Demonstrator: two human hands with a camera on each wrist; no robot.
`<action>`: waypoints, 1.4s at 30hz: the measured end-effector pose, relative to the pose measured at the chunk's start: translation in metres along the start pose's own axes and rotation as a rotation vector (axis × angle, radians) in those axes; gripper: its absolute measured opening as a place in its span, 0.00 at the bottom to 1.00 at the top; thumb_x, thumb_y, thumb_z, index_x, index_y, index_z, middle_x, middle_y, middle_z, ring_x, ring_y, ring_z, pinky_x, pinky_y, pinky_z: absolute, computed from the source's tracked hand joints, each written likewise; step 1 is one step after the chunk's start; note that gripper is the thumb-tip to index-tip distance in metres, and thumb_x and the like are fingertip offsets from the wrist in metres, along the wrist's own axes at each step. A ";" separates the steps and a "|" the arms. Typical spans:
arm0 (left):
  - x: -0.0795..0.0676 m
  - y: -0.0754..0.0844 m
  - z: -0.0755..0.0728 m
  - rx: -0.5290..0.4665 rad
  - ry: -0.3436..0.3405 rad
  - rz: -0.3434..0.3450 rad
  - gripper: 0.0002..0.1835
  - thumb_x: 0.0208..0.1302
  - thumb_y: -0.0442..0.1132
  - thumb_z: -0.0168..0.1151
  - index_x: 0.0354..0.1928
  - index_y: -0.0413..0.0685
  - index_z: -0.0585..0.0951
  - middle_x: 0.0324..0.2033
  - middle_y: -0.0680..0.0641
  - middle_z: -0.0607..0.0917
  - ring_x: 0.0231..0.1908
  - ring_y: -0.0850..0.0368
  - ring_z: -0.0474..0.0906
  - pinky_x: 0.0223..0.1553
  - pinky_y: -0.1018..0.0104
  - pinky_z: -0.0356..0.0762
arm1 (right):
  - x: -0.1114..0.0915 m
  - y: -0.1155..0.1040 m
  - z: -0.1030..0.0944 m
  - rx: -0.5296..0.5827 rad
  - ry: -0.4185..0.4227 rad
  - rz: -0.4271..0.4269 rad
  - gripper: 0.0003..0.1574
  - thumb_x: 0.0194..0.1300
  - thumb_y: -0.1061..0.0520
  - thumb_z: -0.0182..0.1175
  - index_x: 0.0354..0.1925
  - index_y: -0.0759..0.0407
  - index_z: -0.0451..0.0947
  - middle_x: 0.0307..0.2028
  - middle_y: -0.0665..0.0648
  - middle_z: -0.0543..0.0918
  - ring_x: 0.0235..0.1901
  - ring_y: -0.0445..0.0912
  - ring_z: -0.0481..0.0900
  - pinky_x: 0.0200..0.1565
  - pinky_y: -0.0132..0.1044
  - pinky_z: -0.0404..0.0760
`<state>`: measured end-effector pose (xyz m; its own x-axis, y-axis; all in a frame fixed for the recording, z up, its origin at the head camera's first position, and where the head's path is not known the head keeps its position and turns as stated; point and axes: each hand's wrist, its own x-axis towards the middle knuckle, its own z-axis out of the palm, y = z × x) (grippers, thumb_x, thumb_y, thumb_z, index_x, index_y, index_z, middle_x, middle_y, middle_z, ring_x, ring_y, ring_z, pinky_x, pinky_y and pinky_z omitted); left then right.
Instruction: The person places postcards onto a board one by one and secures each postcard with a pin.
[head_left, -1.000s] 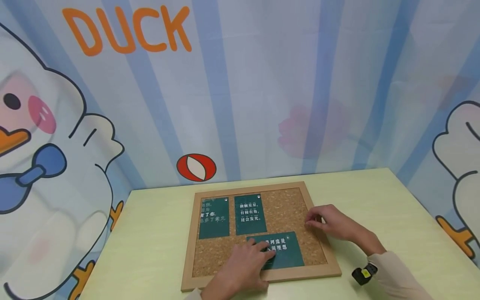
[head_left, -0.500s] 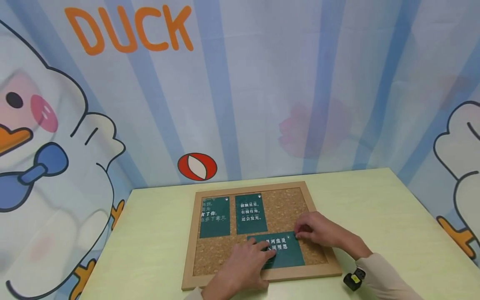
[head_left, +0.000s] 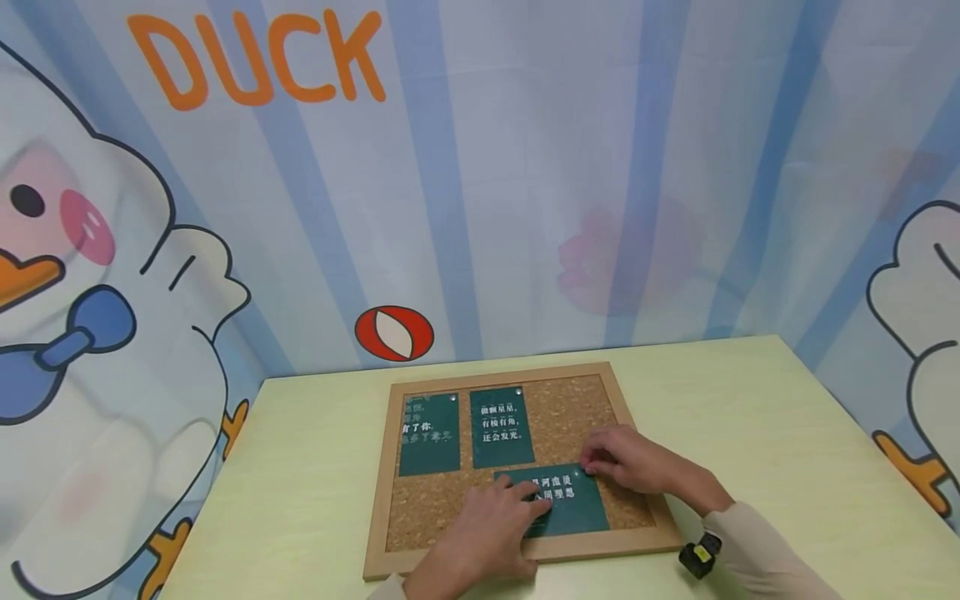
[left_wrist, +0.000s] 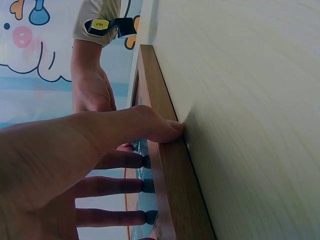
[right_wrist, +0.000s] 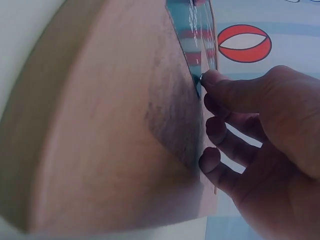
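A wood-framed cork board [head_left: 420, 512] lies on the table. On its lower right part is a dark green card [head_left: 573, 518] with white Chinese lettering. My left hand [head_left: 487, 529] rests spread fingers on the card's left part; in the left wrist view its thumb lies against the frame's front edge [left_wrist: 182, 200]. My right hand [head_left: 633, 461] is at the card's upper right corner. There, in the right wrist view, its curled thumb and fingers are at a small shiny thumbtack [right_wrist: 201, 78], the thumb tip against it. The index fingertip is mostly hidden behind the thumb.
Two upright green cards, a left one [head_left: 430, 446] and a middle one [head_left: 501, 450], each have a thumbtack at the top right corner. A pale yellow table [head_left: 300, 467] surrounds the board. Behind it hangs a printed curtain [head_left: 510, 192] with ducks and blue stripes.
My right hand has moved left and down from the board's right frame to the tack at the card's corner. My left hand has stayed on the card.
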<state>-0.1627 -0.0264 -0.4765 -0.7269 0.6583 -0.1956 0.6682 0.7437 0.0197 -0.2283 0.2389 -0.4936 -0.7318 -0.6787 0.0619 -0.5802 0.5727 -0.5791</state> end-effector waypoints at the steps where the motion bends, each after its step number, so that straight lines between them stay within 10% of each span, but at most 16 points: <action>1: 0.000 0.000 0.000 -0.001 0.001 0.001 0.39 0.51 0.64 0.78 0.68 0.69 0.80 0.65 0.58 0.79 0.58 0.52 0.77 0.45 0.47 0.84 | 0.001 0.000 0.000 -0.002 -0.004 0.001 0.06 0.74 0.62 0.62 0.39 0.53 0.85 0.35 0.42 0.81 0.36 0.36 0.75 0.41 0.38 0.80; 9: -0.001 -0.001 -0.001 0.002 0.014 0.005 0.38 0.51 0.63 0.78 0.67 0.68 0.81 0.64 0.57 0.79 0.58 0.51 0.77 0.44 0.47 0.84 | 0.021 -0.008 -0.013 0.045 -0.107 0.066 0.10 0.71 0.67 0.64 0.32 0.56 0.85 0.28 0.44 0.80 0.28 0.36 0.72 0.33 0.33 0.75; 22: -0.003 -0.001 -0.003 -0.010 0.018 0.005 0.37 0.53 0.62 0.77 0.67 0.68 0.81 0.65 0.58 0.79 0.57 0.51 0.78 0.44 0.50 0.84 | 0.057 -0.013 -0.033 0.075 -0.390 0.464 0.09 0.68 0.61 0.69 0.29 0.54 0.86 0.26 0.48 0.81 0.27 0.43 0.73 0.29 0.35 0.68; 42: -0.003 0.000 0.000 -0.007 0.022 0.010 0.37 0.52 0.61 0.77 0.67 0.67 0.80 0.65 0.57 0.79 0.58 0.51 0.77 0.43 0.48 0.84 | 0.055 -0.009 -0.029 0.182 -0.366 0.446 0.09 0.65 0.66 0.71 0.28 0.58 0.85 0.24 0.48 0.79 0.24 0.42 0.71 0.25 0.33 0.67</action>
<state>-0.1609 -0.0282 -0.4756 -0.7237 0.6679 -0.1735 0.6742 0.7380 0.0288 -0.2739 0.2101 -0.4616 -0.7009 -0.5241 -0.4837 -0.1516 0.7722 -0.6170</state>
